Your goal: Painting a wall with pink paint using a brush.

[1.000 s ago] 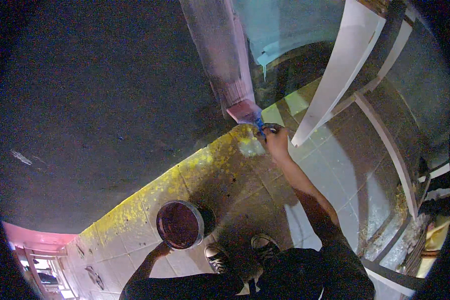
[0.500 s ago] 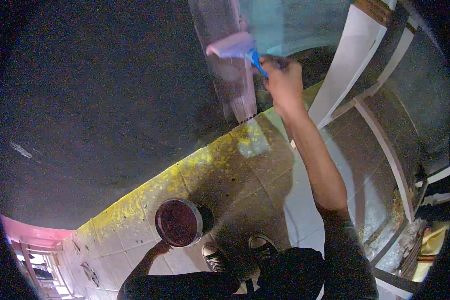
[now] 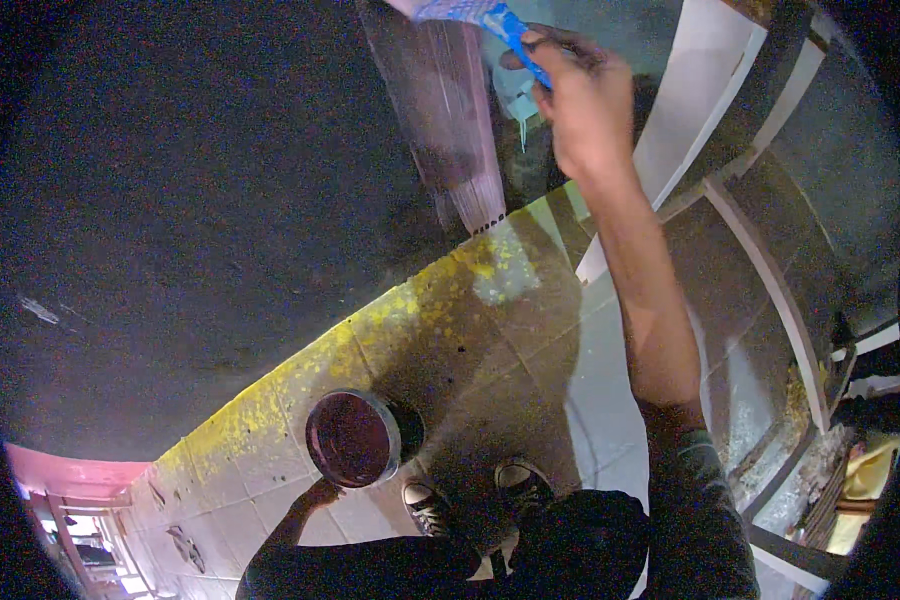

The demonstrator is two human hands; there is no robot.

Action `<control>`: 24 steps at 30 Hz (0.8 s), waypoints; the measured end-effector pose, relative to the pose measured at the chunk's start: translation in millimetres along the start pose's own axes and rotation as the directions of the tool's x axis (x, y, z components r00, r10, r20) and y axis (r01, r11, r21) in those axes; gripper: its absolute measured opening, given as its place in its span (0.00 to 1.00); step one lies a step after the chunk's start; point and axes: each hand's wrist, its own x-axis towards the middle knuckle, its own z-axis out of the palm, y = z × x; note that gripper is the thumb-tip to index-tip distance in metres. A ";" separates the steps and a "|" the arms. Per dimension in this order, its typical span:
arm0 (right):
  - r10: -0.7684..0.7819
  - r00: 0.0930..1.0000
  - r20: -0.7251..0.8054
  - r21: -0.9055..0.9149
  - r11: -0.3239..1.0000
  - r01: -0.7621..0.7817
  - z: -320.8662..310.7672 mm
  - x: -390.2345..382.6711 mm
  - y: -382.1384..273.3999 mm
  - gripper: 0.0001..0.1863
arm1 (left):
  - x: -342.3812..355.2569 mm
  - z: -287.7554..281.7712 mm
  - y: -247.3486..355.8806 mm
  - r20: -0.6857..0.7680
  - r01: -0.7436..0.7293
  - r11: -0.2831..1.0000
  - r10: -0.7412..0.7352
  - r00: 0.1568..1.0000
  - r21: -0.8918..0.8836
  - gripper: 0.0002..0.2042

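At the top of the head view, my right hand (image 3: pixel 585 100) is closed round the blue handle of a wide paintbrush (image 3: pixel 510 30). Its pale lilac head reaches the upper picture edge and is partly cut off. Beside it a streaky lilac band (image 3: pixel 460 130) runs down the dark wall (image 3: pixel 200 230). Lower left, my left hand (image 3: pixel 322 494) supports a round paint bucket (image 3: pixel 394 440) from its near side, most of its fingers hidden beneath. Inside the bucket the contents look dark reddish brown.
Yellow paint spots (image 3: pixel 400 310) cover the tiled floor along the wall's foot. White boards (image 3: pixel 700 90) lean at the upper right, with a narrow strip (image 3: pixel 770 270) below them. Yellow cloth (image 3: pixel 870 475) and debris lie at the far right. My shoes (image 3: pixel 523 485) stand near the bucket.
My right hand and the paintbrush have moved up, and the hand slightly right. The bucket in my left hand has barely shifted. A light blue patch with a drip now shows below the brush handle.
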 end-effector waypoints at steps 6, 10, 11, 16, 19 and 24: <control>-0.045 0.997 -0.069 -0.157 0.987 0.034 -4.2 -19.2 105.1 0.14 | -11.8 4.9 -11.4 -0.018 0.081 0.952 -0.090 0.996 -0.294 0.23; 0.036 0.995 -0.090 -0.134 0.990 -0.048 -40.0 -64.4 169.3 0.12 | 2.3 5.2 -0.2 -0.002 0.206 0.955 -0.211 0.977 -0.216 0.21; 0.037 0.996 -0.079 -0.073 0.996 -0.043 -52.2 -75.2 184.0 0.11 | 2.0 6.5 2.4 0.025 0.106 0.967 -0.103 0.994 -0.231 0.20; 0.211 0.971 -0.113 -0.358 0.903 -0.238 -105.7 -140.5 238.2 0.07 | 15.7 7.6 -11.6 -0.002 0.192 0.973 -0.194 0.981 -0.128 0.21; 0.467 0.877 -0.113 -0.234 0.845 -0.480 -106.0 -162.9 255.2 0.06 | -14.6 -16.0 -94.9 0.059 0.198 0.739 -0.211 0.976 -0.644 0.21; 0.324 0.926 -0.195 -0.478 0.793 -0.378 -168.9 -180.8 303.3 0.05 | 6.2 8.8 -23.1 0.081 0.045 0.994 -0.037 0.996 -0.100 0.24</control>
